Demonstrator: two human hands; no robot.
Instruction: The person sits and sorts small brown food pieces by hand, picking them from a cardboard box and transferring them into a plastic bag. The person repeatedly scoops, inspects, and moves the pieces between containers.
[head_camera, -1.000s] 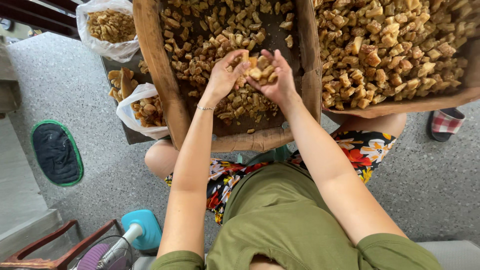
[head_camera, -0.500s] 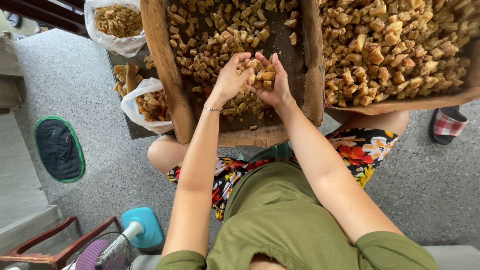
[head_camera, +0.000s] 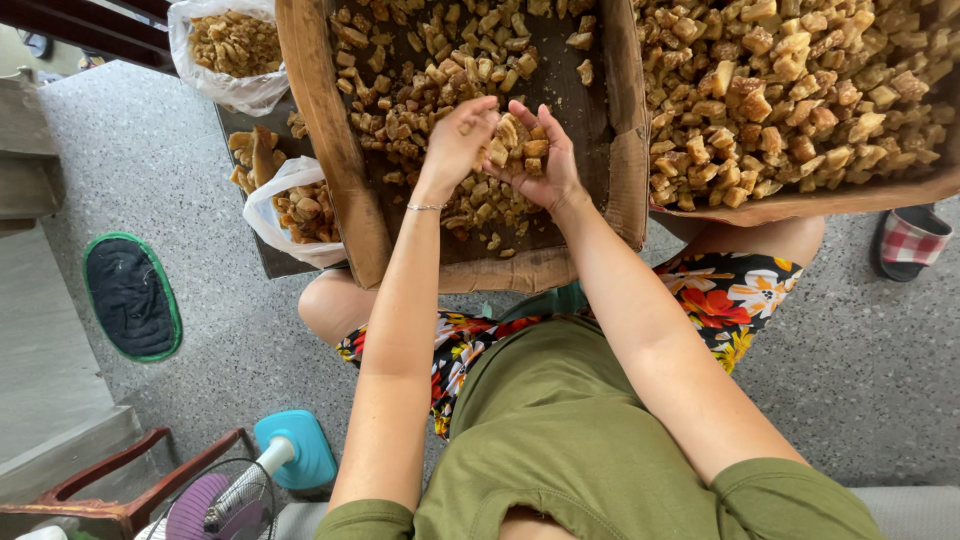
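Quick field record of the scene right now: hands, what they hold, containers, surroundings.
left hand: left hand raised over the cardboard tray, fingers curled among the brown chunks
right hand: right hand cupped palm up, holding a small heap of the chunks
grip: both hands together, touching around the same heap
second tray: second cardboard tray, full of chunks, to the right
bags: two plastic bags of chunks, upper bag and lower bag, left of the tray
floor: speckled grey floor, dark mat, small fan

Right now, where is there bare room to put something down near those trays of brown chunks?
Bare grey floor lies between the dark mat and the knee, and right of the flowered shorts. The near tray shows bare board along its right side. The far tray is packed.
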